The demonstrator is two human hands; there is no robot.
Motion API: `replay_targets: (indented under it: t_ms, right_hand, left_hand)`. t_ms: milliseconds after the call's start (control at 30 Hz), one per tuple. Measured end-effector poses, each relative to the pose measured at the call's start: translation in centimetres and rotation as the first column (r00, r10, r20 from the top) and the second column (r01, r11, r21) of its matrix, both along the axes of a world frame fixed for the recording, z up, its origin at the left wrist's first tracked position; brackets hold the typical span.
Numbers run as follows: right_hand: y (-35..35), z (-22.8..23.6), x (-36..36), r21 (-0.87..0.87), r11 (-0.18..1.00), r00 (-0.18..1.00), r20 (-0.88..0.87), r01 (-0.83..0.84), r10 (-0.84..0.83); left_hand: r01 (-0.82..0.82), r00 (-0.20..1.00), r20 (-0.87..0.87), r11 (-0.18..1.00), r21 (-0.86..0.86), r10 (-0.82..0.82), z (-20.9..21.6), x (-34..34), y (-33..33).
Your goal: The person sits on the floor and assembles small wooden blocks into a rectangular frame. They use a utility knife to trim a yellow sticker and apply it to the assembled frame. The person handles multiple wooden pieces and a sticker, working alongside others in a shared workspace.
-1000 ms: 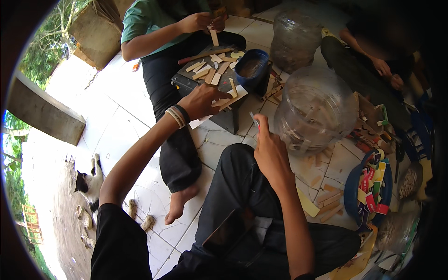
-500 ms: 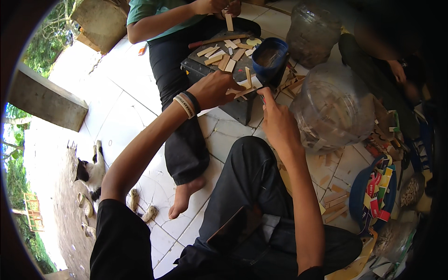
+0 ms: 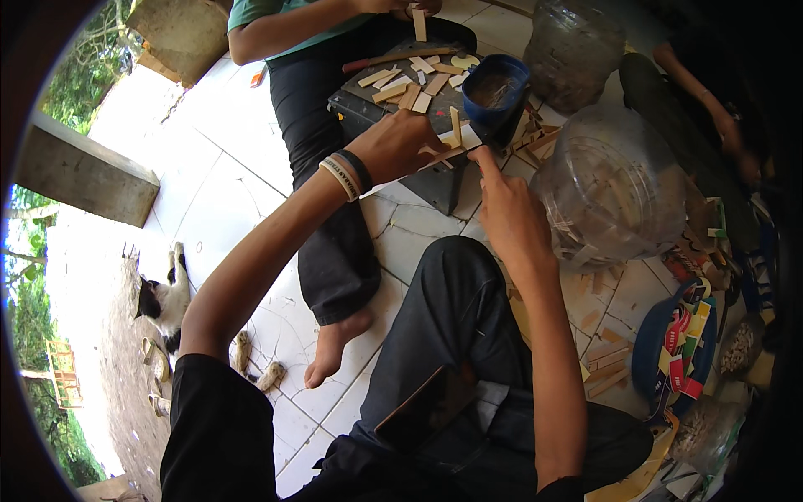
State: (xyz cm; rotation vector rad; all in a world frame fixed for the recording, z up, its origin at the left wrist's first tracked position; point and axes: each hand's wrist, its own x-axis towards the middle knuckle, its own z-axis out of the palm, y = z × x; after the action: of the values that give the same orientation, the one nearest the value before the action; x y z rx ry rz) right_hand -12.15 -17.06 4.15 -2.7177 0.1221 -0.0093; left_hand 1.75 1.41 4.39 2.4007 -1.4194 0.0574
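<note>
My left hand (image 3: 401,149) pinches a thin, pale strip of wood (image 3: 452,154) at the near right corner of a low dark work surface. Beside its fingertips a small narrow piece of wood (image 3: 456,125) stands up at a slant. A white flat piece (image 3: 473,136) lies just behind the strip. My right hand (image 3: 512,205) is closed, its index finger stretched toward the strip's right end. Whatever its other fingers hold is hidden. Several small wooden pieces (image 3: 410,96) are scattered on the dark work surface (image 3: 355,109).
A blue tub (image 3: 495,88) stands on the work surface's right side. Opposite sits a person in a green shirt (image 3: 251,38), holding a wooden piece. Clear plastic containers (image 3: 615,188), a blue basket of coloured card strips (image 3: 640,351) and another person's arm (image 3: 703,92) are right. A cat (image 3: 167,303) lies left.
The view has shifted slightly. My right index finger has come closer to the strip's right end, and a reddish bit seen earlier at that hand is now hidden. My left hand keeps its pinch.
</note>
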Motion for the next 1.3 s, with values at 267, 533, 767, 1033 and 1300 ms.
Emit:
replay_targets:
  t_ms: [267, 533, 767, 1033, 1300]
  right_hand:
    - [0.1, 0.0, 0.1, -0.027, 1.000, 0.996, 0.086, -0.006, 0.008]
    - [0.7, 2.0, 0.5, -0.169, 0.984, 0.996, 0.053, -0.060, 0.070]
    - [-2.6, -0.6, 1.0, -0.385, 0.872, 0.885, -0.453, -0.303, 0.107]
    - [-9.0, 1.5, -13.5, -0.217, 0.976, 0.862, -0.492, 0.016, -0.123]
    - [-8.8, 2.5, -17.9, -0.113, 0.988, 0.846, -0.512, 0.104, -0.148]
  left_hand:
    - [0.035, 0.999, 0.040, 0.999, 0.007, -0.035, -0.3, 0.3, 0.1]
    - [-0.027, 1.000, 0.016, 0.999, 0.024, 0.027, 0.1, -0.1, -0.2]
    - [-0.023, 1.000, 0.000, 1.000, 0.013, 0.023, -0.3, 0.5, -0.3]
    - [-0.119, 0.993, -0.004, 0.991, -0.066, 0.119, -0.1, -1.1, -0.9]
    - [-0.191, 0.969, 0.155, 0.981, -0.034, 0.194, -0.7, -3.4, -2.1]
